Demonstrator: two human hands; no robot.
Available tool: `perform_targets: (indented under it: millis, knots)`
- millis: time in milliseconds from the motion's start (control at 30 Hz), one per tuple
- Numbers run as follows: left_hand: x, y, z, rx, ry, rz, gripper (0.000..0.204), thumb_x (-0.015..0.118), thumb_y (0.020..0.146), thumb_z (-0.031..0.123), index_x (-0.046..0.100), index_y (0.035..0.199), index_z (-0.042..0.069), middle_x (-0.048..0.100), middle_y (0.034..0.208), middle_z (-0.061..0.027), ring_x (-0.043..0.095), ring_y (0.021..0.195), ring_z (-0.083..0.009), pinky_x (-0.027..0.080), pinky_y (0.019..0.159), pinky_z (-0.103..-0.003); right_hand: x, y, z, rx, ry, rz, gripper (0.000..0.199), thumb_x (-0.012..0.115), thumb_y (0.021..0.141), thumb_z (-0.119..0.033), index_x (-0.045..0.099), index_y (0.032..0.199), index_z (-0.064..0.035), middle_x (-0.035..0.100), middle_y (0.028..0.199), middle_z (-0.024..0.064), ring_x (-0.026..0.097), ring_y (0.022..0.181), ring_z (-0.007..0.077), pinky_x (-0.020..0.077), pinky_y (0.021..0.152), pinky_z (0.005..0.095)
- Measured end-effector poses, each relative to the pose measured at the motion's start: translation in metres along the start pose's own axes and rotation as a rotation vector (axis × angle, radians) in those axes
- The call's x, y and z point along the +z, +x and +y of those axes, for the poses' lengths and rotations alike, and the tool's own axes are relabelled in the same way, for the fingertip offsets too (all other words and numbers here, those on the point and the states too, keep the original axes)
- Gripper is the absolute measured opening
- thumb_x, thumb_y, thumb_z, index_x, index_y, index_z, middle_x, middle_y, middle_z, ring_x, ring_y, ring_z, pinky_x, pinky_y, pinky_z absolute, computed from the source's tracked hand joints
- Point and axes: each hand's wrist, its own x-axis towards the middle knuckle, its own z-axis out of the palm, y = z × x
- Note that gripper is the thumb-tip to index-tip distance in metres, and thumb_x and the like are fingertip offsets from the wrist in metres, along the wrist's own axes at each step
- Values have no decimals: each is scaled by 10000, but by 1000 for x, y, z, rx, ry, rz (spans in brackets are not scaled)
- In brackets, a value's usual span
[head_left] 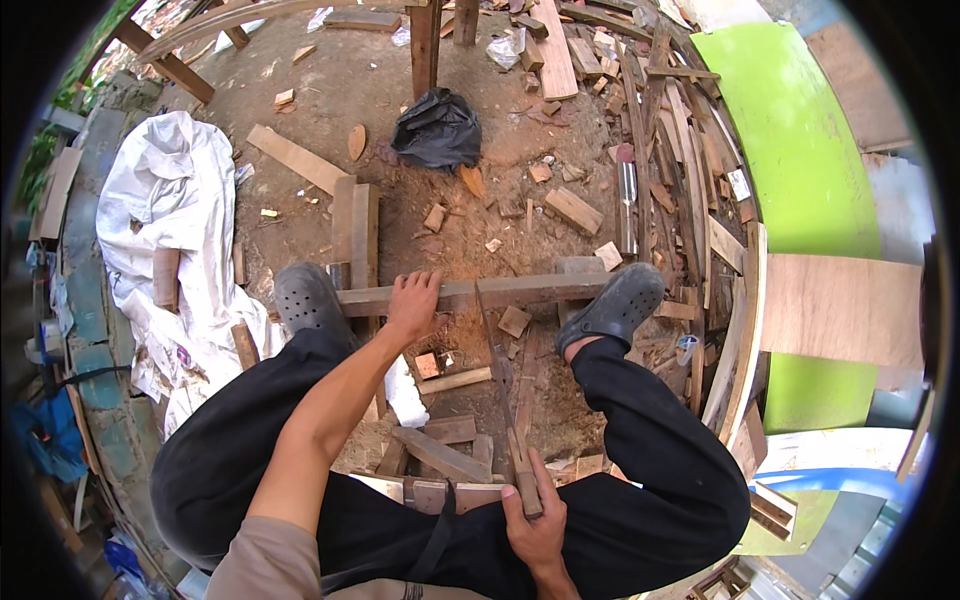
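Head view, centre of the frame: a wooden batten [500, 291] lies crosswise, pinned under two grey clogs [305, 298]. A handsaw [497, 375] stands in its cut; the thin blade is hard to make out against sawdust. The right hand [537, 515] is closed around the saw's handle, hiding most of it. The left hand [414, 305] presses flat, fingers together, on the batten. Offcuts crowd the ground; a black bag [437, 128] lies above, a white sheet [175, 240] at left.

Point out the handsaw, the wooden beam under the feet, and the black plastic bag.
handsaw [497, 375]: head view, mid-blade.
wooden beam [530, 289]: head view, top face right of the cut.
black plastic bag [437, 130]: head view, centre.
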Motion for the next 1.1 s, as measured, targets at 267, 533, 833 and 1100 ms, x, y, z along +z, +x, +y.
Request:
perform_targets:
  millis: [267,533,833,1100]
  knots:
    - [19,13,-5,-27,65,-57,632,842,713,392,606,1207,77,695,1174,-148,654,1132,-328,528,910,-466,12,-6,-12,113,27,-60,593,677,954,-114,464,1472,78,675,1267,267,671,1140,248,517,960,337]
    - [-11,36,-17,-13,56,-316,471,759,700,436,765,941,31,751,992,-209,732,983,-345,588,850,-440,14,0,-8,-13,-24,-78,657,674,961,-131,397,1522,66,607,1374,274,603,1265,278,458,1057,349]
    - [-14,30,-15,-5,34,-270,482,751,721,482,787,952,61,762,1000,-189,738,976,-343,588,853,-436,13,3,-7,-60,-50,-87,648,656,981,-144,386,1536,50,601,1389,249,599,1260,256,453,1052,339]
    - [-7,25,-14,12,16,-168,476,781,709,489,777,941,73,762,945,-179,740,941,-349,588,834,-442,26,18,-39,-11,-157,-50,562,642,981,-161,476,1481,32,669,1233,323,673,1194,310,512,973,369]
